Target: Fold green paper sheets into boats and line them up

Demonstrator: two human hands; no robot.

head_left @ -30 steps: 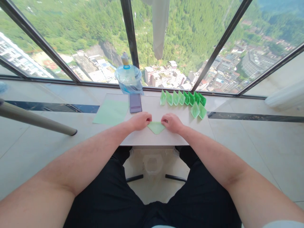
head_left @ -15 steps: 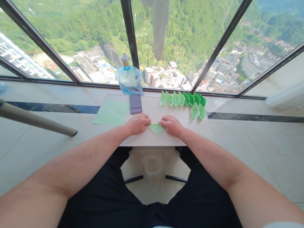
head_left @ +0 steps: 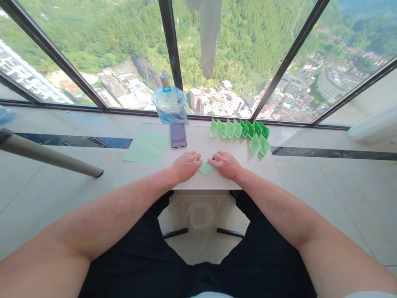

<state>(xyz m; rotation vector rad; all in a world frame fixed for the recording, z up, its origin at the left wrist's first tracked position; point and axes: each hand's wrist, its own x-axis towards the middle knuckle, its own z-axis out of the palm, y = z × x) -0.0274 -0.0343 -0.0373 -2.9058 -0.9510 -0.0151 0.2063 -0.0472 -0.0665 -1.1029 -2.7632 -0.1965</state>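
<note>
A small folded piece of light green paper (head_left: 205, 168) lies on the small white table (head_left: 217, 182) between my hands. My left hand (head_left: 186, 164) rests flat on the table with its fingers stretched over the paper's left edge. My right hand (head_left: 226, 164) lies fingers-down on the paper's right edge. Both hands press the paper rather than grip it. Most of the paper is covered by the fingers.
Several folded green paper boats (head_left: 240, 129) stand in a row at the table's far right. A flat green sheet (head_left: 148, 147), a phone (head_left: 178, 135) and a water jug (head_left: 169, 103) sit at the far left. A grey pole (head_left: 46, 155) crosses the floor.
Both hands have closed in over the folded paper, so less of it shows. Their fingers went from curled at its top corners to lying flatter on it.
</note>
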